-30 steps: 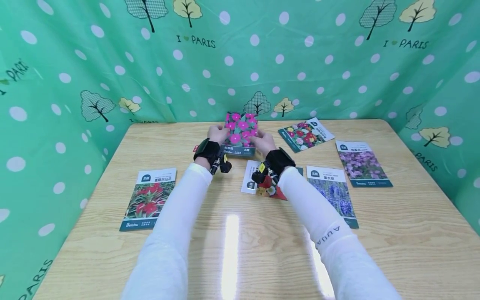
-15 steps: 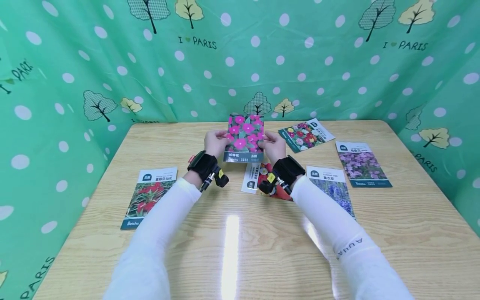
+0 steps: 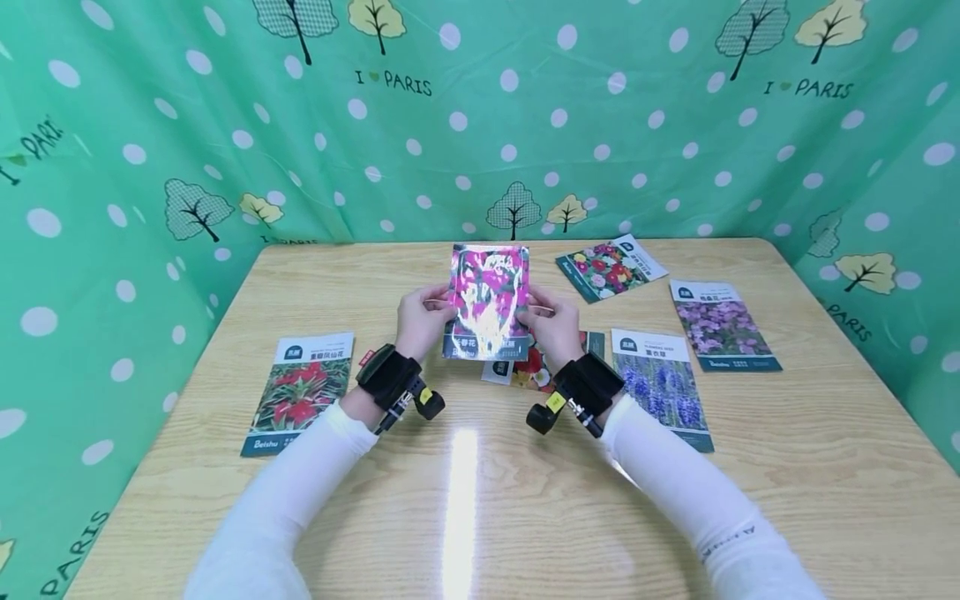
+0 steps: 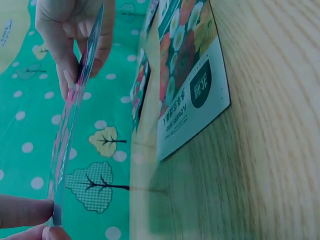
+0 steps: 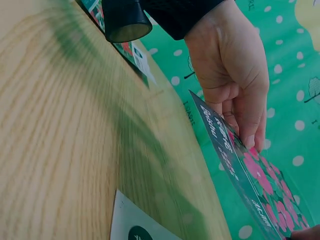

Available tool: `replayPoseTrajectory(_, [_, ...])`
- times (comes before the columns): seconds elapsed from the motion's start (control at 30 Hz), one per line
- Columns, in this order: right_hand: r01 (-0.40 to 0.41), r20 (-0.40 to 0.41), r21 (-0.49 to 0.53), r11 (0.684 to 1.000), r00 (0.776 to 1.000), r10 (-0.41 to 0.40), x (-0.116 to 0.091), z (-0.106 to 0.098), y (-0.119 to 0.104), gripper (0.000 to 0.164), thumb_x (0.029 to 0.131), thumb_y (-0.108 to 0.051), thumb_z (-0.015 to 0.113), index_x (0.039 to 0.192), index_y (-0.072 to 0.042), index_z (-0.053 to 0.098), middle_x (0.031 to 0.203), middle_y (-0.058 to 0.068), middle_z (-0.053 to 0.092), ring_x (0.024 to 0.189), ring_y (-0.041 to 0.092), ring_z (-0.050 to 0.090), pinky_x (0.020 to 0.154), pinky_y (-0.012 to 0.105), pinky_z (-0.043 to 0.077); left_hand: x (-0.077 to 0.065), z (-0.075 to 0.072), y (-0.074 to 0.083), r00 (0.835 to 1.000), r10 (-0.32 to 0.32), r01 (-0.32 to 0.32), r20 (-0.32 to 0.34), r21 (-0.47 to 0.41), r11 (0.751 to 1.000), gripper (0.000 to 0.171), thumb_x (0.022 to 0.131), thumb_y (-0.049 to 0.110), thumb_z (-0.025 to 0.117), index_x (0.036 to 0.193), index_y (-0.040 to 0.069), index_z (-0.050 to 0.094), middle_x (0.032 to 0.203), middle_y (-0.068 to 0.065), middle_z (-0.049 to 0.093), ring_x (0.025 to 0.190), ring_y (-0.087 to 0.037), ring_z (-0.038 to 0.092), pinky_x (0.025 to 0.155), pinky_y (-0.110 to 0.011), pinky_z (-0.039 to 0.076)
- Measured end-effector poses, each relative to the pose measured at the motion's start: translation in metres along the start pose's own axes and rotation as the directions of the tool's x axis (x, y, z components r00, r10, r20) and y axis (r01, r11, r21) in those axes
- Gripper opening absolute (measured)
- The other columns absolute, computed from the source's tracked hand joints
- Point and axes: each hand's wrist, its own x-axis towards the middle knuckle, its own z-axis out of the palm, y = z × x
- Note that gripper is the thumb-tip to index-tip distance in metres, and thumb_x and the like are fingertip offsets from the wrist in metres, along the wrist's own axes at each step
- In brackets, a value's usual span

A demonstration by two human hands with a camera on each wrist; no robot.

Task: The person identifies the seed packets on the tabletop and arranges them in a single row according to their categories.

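A seed packet with pink flowers (image 3: pixel 489 287) is held raised off the table, its glossy front glaring in the head view. My left hand (image 3: pixel 420 323) pinches its left edge between thumb and fingers, and my right hand (image 3: pixel 553 330) pinches the right edge. In the left wrist view the pink packet (image 4: pixel 75 110) appears nearly edge-on, well above the wood. Below and partly behind it lies a packet with red flowers (image 3: pixel 534 373), overlapped by the right hand in the head view.
Other seed packets lie flat on the wooden table (image 3: pixel 360 517): a red-flowered one (image 3: pixel 300 393) at left, a mixed-colour one (image 3: pixel 611 268) at the back, a purple one (image 3: pixel 723 327) and a lavender-blue one (image 3: pixel 662 387) at right. A green curtain (image 3: pixel 465 117) hangs behind the table.
Both hands have drawn the pink-flower packet toward the person and lifted it, tilting its face so it now catches glare. The other packets have stayed in place.
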Motion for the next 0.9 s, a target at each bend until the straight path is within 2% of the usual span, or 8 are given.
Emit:
replayPoseTrajectory(0.23, [0.032,0.017,-0.012,0.999,0.999,-0.032,-0.013,0.009,0.006,0.048,0.084,0.001,0.062,0.129,-0.012,0.052,0.11,0.007,0.055,0.089,0.013,0.051,0.064,0.015,0.042,-0.017,-0.015,-0.006,0.999,0.031,-0.031,-0.009,0.035,0.999,0.041,0.079,-0.001,0.065,0.12,0.0,0.057,0.104,-0.016,0.06,0.091,-0.021,0.056,0.076,-0.023,0.049])
replayPoseTrajectory(0.47, [0.077,0.052,-0.049,0.996,0.996,-0.074,-0.031,0.029,0.015,0.048,0.081,0.004,0.064,0.126,-0.007,0.055,0.108,0.011,0.056,0.087,0.014,0.053,0.065,0.015,0.044,-0.04,-0.042,-0.022,0.998,0.048,-0.045,-0.03,0.083,0.996,0.042,0.08,0.008,0.068,0.12,0.0,0.057,0.104,-0.017,0.061,0.092,-0.022,0.056,0.068,-0.016,0.048])
replayPoseTrajectory(0.63, [0.084,0.074,-0.058,0.995,0.994,-0.079,-0.039,0.047,0.024,0.046,0.079,0.005,0.066,0.123,-0.004,0.057,0.103,0.012,0.058,0.083,0.013,0.054,0.064,0.015,0.045,-0.053,-0.058,-0.036,0.997,0.029,-0.021,-0.071,0.116,0.993,0.041,0.081,0.007,0.067,0.12,0.001,0.058,0.104,-0.018,0.062,0.092,-0.022,0.057,0.064,-0.013,0.045])
replayPoseTrajectory(0.9, [0.042,0.128,-0.027,0.999,0.991,-0.038,-0.049,0.071,0.04,0.046,0.075,0.01,0.066,0.119,0.002,0.058,0.097,0.011,0.058,0.075,0.009,0.052,0.061,0.015,0.046,-0.068,-0.083,-0.048,0.997,-0.019,0.032,-0.076,0.17,0.985,0.042,0.082,0.006,0.066,0.121,-0.003,0.056,0.103,-0.02,0.061,0.088,-0.02,0.056,0.062,-0.012,0.045])
